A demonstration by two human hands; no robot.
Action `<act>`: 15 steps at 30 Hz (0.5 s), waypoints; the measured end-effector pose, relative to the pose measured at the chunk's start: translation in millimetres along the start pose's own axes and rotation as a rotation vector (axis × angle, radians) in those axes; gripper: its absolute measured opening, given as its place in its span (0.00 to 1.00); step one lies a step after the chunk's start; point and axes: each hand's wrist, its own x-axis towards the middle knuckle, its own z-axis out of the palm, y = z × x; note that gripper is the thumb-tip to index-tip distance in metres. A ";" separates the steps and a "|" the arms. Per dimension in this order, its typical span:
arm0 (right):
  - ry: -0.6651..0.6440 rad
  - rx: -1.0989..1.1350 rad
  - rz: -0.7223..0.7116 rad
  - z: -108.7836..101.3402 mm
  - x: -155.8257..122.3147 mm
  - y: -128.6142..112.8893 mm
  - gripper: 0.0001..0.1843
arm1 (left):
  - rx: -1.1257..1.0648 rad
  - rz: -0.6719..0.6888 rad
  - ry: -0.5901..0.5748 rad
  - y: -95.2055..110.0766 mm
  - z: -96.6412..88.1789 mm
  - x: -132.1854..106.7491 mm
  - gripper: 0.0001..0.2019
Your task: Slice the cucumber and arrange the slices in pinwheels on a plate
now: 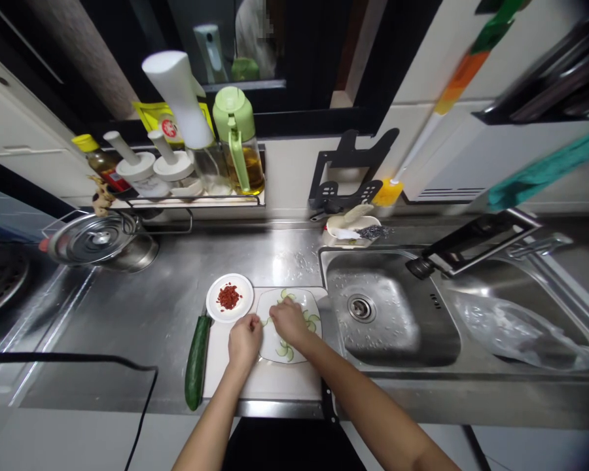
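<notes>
On a white cutting board (260, 387) rests a white squarish plate (273, 299) bearing groups of thin, pale green cucumber slices (285, 352) near its edges. My right hand (288, 320) is over the plate, its fingers pinched together at a cucumber slice by the left rim. Beside that rim my left hand (245, 337) is closed, fingers curled; whatever they hold is hidden. A small round white plate (214, 306) with chopped dark red bits (229, 297) sits just beyond my left hand. Left of the board lies a whole green cucumber (196, 363).
To the right is a steel sink (397, 327) with a faucet (471, 242) and a plastic bag (520, 330). A lidded pot (127, 245) stands at the left. Seasoning jars (177, 173) and an oil bottle (240, 150) fill a wall shelf. A black cable (78, 358) crosses the lower left.
</notes>
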 end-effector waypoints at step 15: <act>0.113 -0.071 -0.042 14.8 -25.1 3.2 0.11 | 0.108 0.409 0.099 -17.2 0.1 -15.4 0.12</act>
